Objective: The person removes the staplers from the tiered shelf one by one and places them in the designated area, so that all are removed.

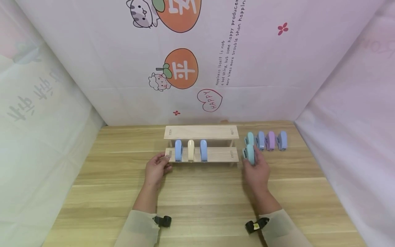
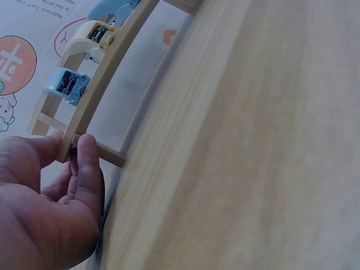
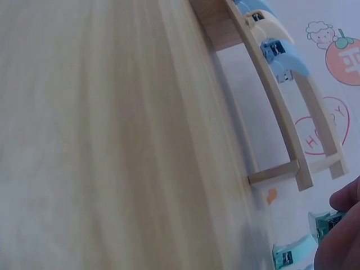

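- Hands first: the left hand (image 1: 155, 168) pinches the rack's front board (image 1: 219, 155) at its left end; a light, steady grip should prevent sliding.
- On that board sit 3 staplers (image 1: 191, 150), blue, cream, blue; their alignment looks worth matching.
- Right hand (image 1: 258, 169) pinches a teal stapler (image 1: 250, 155) just beyond the board's right end; best clear the edge.
- 4 more staplers (image 1: 270, 140) line the surface (image 1: 197, 206) at right.
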`<state>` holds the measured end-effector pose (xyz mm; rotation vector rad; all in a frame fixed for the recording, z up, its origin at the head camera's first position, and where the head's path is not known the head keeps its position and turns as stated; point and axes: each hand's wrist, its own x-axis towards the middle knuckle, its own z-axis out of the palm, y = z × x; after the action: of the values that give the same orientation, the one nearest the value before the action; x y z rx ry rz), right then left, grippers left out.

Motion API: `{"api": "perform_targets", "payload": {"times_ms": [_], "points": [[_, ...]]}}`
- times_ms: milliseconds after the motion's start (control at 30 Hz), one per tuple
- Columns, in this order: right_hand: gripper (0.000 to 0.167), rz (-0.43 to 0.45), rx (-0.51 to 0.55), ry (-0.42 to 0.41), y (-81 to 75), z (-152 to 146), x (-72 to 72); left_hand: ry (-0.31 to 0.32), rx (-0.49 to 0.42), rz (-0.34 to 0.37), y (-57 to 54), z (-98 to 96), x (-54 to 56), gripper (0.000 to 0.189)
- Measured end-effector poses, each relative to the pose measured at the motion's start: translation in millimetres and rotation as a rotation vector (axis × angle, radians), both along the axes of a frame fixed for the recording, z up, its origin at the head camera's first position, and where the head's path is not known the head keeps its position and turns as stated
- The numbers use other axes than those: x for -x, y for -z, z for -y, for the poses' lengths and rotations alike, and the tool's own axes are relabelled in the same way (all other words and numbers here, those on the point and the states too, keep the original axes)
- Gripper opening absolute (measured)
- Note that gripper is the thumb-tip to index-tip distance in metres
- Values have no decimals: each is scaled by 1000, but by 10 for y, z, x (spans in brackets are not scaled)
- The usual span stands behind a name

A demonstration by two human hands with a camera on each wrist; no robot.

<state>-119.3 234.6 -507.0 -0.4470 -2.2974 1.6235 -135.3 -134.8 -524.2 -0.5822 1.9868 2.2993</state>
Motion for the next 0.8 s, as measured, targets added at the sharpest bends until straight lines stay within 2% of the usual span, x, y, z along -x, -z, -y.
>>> {"api": "perform_targets", "payload": {"times_ms": [300,800], "points": [[66,19,51,11,105,-84,30,-2,15,2,6,-1,4,40],[70,172,118,7,151,-189,87,-1,10,-8,26,0,-2,40]]}}
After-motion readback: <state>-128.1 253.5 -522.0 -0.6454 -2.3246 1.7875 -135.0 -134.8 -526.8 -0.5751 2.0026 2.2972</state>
